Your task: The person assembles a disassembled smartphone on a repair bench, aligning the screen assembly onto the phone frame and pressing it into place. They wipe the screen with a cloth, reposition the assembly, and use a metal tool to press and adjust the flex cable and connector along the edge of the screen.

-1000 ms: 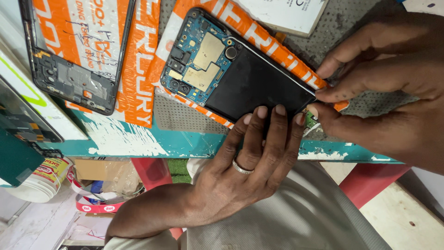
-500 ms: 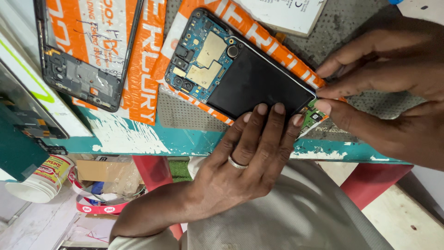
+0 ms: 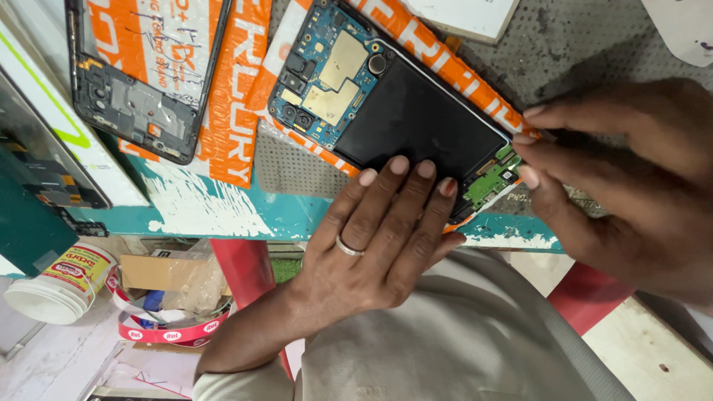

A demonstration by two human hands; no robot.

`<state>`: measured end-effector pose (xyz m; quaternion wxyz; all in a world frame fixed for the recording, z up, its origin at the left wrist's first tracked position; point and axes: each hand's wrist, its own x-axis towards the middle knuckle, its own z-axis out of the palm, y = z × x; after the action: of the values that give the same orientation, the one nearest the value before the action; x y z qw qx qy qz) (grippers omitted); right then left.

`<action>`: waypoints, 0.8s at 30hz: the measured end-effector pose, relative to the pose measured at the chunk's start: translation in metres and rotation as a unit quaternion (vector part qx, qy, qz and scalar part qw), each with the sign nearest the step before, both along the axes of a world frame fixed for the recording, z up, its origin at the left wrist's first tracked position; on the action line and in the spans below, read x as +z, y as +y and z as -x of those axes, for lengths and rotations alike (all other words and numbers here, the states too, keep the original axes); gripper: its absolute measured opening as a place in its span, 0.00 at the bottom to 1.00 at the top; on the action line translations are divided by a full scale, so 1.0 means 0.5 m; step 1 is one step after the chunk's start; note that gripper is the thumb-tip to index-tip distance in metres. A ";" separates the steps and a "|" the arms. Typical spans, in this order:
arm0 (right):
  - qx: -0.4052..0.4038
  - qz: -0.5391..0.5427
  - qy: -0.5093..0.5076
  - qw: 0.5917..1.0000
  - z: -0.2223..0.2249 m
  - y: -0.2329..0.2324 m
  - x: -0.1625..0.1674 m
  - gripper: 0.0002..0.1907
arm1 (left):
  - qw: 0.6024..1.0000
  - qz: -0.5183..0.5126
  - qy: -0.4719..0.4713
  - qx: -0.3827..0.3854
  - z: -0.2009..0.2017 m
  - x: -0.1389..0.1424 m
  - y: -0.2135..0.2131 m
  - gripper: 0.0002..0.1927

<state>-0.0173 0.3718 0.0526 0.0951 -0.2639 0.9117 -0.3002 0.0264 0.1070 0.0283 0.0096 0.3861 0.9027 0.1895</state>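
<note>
Head view: my left hand (image 3: 375, 238) lies flat, fingers spread, pinning the opened phone (image 3: 394, 111) at the surface (image 3: 223, 215) edge, while my right hand (image 3: 616, 178) pinches together at its small green board (image 3: 490, 178). Best worked gently, phone held still.

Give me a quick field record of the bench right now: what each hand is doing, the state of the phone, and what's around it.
left hand: flat, fingertips pressing the near edge of the opened phone
right hand: fingertips pinched at the phone's right end, over the small green board; whether it holds a tool cannot be told
phone state: back off, blue circuit board and black battery exposed
under phone: orange and white packet
left of phone: second phone frame, also open
surface: teal-edged bench
below bench: white jar, tape rolls
</note>
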 end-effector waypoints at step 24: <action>0.148 -0.005 0.172 0.974 -0.018 0.033 -0.040 0.15 | 1.000 -0.005 -0.018 0.009 -0.007 -0.012 0.008 0.24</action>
<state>-0.0082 0.3881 0.0325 -0.0185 -0.4427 0.8668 -0.2286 0.0296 0.1111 0.0224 0.0219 0.3745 0.9049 0.2013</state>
